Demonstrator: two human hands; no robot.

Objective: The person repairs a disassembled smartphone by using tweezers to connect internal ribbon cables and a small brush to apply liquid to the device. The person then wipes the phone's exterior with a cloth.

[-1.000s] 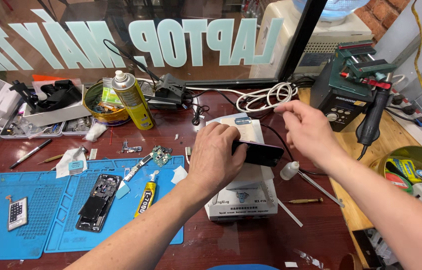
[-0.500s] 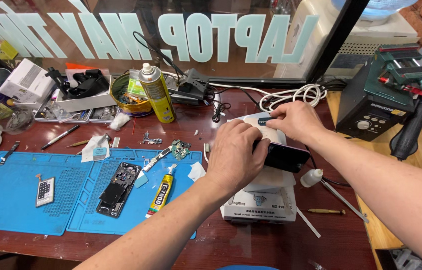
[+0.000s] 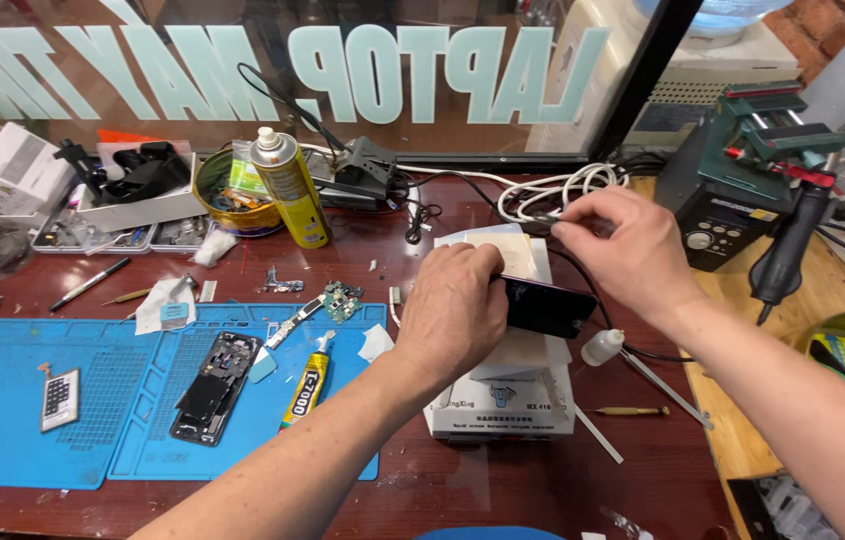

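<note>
Here the left hand (image 3: 458, 305) is closed around a dark phone (image 3: 548, 307), holding it on top of the white box-shaped machine (image 3: 503, 400) beneath its palm. The right hand (image 3: 623, 250), just beyond the phone, pinches what looks like a black cable (image 3: 598, 310) end between thumb and fingertips, though the plug itself is hard to make out. Close below the right wrist stands a small white bottle (image 3: 603, 347); a careless sweep of that forearm could tip it over. The phone, overhanging the machine's edge, could slip if the left grip loosens.
</note>
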